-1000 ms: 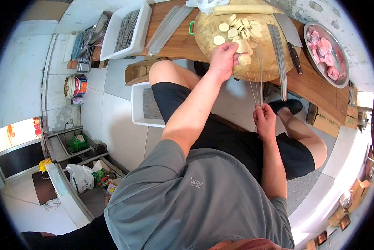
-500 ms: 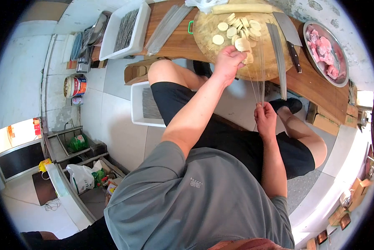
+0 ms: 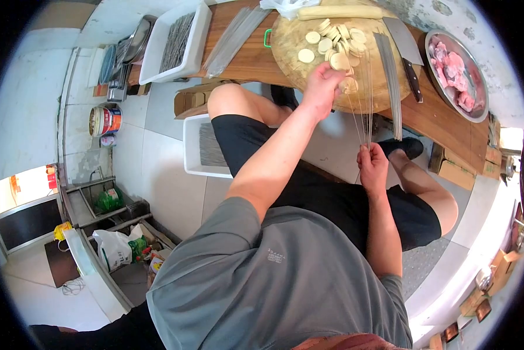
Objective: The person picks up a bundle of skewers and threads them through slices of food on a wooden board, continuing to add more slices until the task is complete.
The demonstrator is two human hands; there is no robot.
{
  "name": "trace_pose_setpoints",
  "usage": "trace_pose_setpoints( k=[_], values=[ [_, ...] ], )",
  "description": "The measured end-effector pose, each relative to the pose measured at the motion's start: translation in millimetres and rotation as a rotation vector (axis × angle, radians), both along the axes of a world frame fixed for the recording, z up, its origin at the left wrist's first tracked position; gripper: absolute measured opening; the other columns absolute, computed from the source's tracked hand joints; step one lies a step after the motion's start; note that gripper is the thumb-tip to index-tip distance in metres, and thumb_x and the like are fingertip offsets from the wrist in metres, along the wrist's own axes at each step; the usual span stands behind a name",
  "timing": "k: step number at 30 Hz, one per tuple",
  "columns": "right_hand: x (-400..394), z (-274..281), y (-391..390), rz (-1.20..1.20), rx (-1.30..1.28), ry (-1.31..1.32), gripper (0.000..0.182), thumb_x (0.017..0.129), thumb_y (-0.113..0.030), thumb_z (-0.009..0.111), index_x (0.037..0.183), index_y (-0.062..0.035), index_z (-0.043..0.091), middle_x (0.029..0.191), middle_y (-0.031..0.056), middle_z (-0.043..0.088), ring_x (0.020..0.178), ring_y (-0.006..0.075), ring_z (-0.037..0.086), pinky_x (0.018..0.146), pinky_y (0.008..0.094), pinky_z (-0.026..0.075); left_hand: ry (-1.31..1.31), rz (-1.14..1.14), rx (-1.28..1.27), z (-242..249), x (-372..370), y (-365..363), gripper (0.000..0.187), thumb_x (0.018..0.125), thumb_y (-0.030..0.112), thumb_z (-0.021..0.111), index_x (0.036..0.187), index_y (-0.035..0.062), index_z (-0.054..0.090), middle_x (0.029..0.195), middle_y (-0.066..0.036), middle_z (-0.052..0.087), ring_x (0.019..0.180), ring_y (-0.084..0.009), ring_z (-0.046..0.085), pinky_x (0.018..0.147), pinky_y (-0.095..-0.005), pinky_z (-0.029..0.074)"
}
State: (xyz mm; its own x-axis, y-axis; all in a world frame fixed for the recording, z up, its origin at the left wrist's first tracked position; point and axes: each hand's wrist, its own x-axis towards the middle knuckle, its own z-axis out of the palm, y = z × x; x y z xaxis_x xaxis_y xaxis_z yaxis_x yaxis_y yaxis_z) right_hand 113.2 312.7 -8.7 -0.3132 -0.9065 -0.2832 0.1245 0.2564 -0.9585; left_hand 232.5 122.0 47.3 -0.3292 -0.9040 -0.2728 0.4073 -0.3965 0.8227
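Note:
My left hand is closed, with a round pale-yellow slice pinched at its fingertips over the near edge of a round wooden chopping board. Just below that slice, another slice sits by the fingers, at the tip of a thin skewer. My right hand grips several thin metal skewers by their lower ends, points fanned toward the board. More loose slices lie heaped on the board. Beside them rests a bundle of skewers, its ends overhanging the table edge.
A cleaver lies at the board's right, near a metal bowl of raw meat. A long pale roll is at the back. White tubs of skewers stand on the table and on the floor. Clear plastic sleeves lie left.
My left hand has shifted slightly, and the slice below its fingers sits a little lower. The skewers in my right hand are fanned slightly wider.

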Motion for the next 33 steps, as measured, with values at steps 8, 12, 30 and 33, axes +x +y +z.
trace_pose_setpoints(
  k=[8,12,30,33],
  values=[
    [-0.7,-4.7,1.7,0.010,-0.001,0.057,0.018,0.095,-0.017,0.054,0.087,-0.0012,0.056,0.065,-0.0016,0.052,0.059,0.0055,0.046,0.053,0.0224,0.038,0.073,0.077,0.037,-0.2,1.0,-12.0,0.023,0.096,0.018,0.052,0.107,-0.0015,0.054,0.101,-0.010,0.063,0.095,-0.0249,0.065,0.067,-0.0250,0.051],
    [-0.7,-4.9,1.8,0.001,0.006,0.024,0.018,0.095,-0.017,0.054,0.087,-0.0012,0.056,0.065,-0.0017,0.052,0.059,0.0054,0.046,0.053,0.0220,0.038,0.019,0.079,0.036,5.5,-1.3,-8.5,0.023,0.096,0.019,0.052,0.104,-0.0017,0.057,0.102,-0.010,0.064,0.092,-0.0239,0.066,0.069,-0.0252,0.052],
    [-1.7,-3.0,-1.5,-0.011,-0.008,-0.032,0.020,0.095,-0.018,0.054,0.082,-0.0029,0.054,0.064,-0.0023,0.051,0.058,0.0048,0.044,0.051,0.0217,0.036,-0.023,0.042,0.005,6.2,-7.3,4.2,0.019,0.095,0.018,0.053,0.101,0.0021,0.062,0.090,-0.007,0.068,0.072,-0.0081,0.063,0.053,-0.0188,0.039],
    [-3.6,-2.9,-3.1,-0.014,-0.010,-0.029,0.020,0.095,-0.017,0.054,0.083,-0.0026,0.054,0.064,-0.0023,0.051,0.057,0.0048,0.044,0.051,0.0216,0.036,-0.061,0.018,-0.014,2.8,-7.5,5.4,0.014,0.090,0.011,0.059,0.101,0.0039,0.062,0.090,-0.003,0.067,0.075,-0.0086,0.062,0.058,-0.0224,0.045]
  ],
)
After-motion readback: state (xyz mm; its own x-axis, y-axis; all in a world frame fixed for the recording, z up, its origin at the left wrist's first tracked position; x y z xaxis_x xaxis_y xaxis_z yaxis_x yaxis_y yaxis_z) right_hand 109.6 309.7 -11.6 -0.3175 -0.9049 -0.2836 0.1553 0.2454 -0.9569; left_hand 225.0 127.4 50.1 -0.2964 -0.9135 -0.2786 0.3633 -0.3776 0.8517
